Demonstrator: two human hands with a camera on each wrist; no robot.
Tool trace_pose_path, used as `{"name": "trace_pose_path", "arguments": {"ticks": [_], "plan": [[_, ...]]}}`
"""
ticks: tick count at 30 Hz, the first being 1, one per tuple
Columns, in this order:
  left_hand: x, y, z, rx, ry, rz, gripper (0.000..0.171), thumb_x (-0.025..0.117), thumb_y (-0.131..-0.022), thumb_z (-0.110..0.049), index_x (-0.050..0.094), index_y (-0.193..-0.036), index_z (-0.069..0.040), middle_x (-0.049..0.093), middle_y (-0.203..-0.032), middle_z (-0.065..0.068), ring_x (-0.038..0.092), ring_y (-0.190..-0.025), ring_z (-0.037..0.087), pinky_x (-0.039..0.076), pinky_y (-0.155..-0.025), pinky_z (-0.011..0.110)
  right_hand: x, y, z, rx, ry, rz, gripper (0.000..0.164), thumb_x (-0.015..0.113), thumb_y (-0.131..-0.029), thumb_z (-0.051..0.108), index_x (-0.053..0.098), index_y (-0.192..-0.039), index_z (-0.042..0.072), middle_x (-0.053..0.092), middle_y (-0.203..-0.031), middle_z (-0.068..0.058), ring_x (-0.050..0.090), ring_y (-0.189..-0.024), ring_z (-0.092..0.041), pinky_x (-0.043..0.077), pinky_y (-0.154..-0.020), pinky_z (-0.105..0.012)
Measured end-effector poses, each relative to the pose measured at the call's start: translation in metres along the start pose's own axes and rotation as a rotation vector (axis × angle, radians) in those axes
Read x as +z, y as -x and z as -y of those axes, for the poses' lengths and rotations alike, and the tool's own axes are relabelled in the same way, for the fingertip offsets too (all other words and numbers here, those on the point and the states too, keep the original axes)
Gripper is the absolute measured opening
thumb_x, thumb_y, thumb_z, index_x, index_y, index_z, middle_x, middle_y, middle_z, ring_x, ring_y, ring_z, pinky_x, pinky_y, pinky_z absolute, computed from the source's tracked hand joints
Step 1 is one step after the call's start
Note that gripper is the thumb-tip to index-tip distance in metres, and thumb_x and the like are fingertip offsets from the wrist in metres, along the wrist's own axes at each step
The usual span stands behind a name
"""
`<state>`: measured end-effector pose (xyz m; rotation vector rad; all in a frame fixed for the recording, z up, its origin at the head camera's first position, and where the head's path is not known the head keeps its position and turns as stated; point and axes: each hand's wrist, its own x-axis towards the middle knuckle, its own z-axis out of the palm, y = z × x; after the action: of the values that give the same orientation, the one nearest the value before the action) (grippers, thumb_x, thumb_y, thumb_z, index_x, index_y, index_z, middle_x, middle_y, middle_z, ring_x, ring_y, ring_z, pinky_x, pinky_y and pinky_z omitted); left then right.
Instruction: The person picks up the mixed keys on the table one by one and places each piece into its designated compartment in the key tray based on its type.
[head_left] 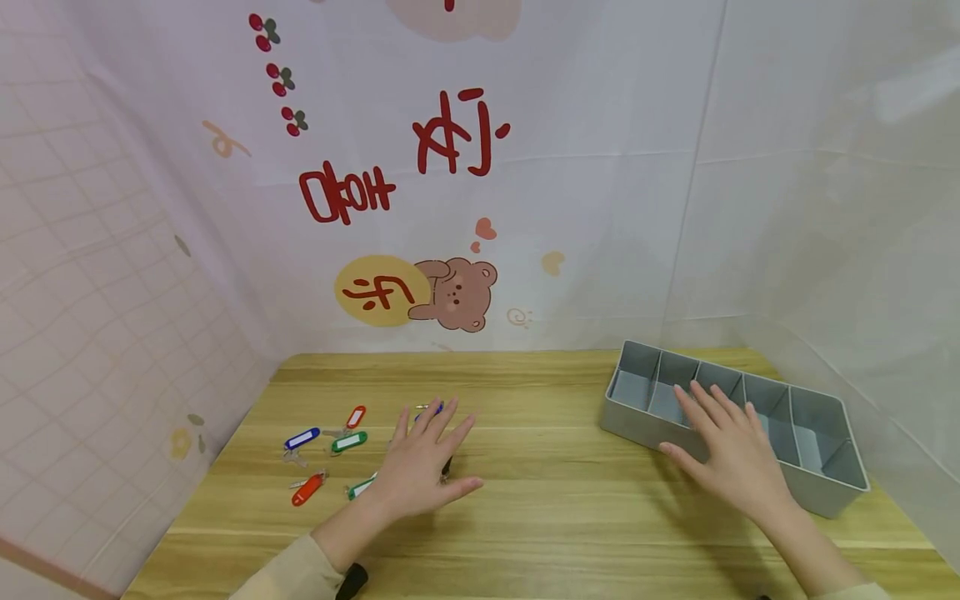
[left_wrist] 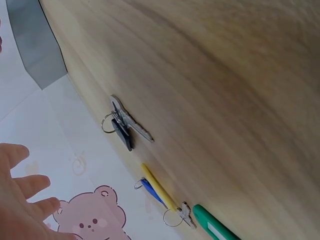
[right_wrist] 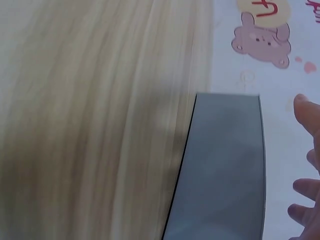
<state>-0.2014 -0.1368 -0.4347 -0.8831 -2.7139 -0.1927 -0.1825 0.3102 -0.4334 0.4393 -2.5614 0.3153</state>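
Note:
My left hand, fingers spread and holding nothing, is above the keys on the left of the table and hides some of them. Keys with coloured tags lie there: a blue tag, a red tag, a green tag and another red tag. In the left wrist view a key with a black tag lies apart from a yellow tag and a green tag. Over the grey divided box my right hand is spread, holding nothing; the box's compartments look bare where visible.
The wooden table meets a white printed cloth at the back, with cloth on both sides too. A dark object shows beside the left sleeve at the front edge.

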Motion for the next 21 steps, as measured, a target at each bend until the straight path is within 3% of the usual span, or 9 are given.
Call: {"name": "trace_pose_path", "arguments": {"ticks": [11, 21], "plan": [[0.0, 0.001, 0.004, 0.038, -0.004, -0.086, 0.079, 0.065, -0.085, -0.062, 0.051, -0.146, -0.014, 0.042, -0.152, 0.012, 0.036, -0.14, 0.036, 0.02, -0.111, 0.065, -0.014, 0.012, -0.022, 0.088, -0.061, -0.088, 0.078, 0.078, -0.084, 0.033, 0.045, -0.148, 0.005, 0.048, -0.143, -0.025, 0.035, -0.137, -0.043, 0.007, -0.116, -0.059], [-0.004, 0.0, 0.008, 0.028, 0.019, -0.149, 0.074, 0.069, -0.084, -0.059, 0.054, -0.144, -0.018, 0.051, -0.145, 0.009, 0.044, -0.133, 0.031, 0.026, -0.11, 0.063, -0.026, 0.019, -0.037, 0.177, -0.07, -0.17, 0.07, 0.078, -0.083, 0.026, 0.049, -0.143, 0.004, 0.053, -0.135, -0.03, 0.043, -0.129, -0.048, 0.014, -0.116, -0.057]]}}
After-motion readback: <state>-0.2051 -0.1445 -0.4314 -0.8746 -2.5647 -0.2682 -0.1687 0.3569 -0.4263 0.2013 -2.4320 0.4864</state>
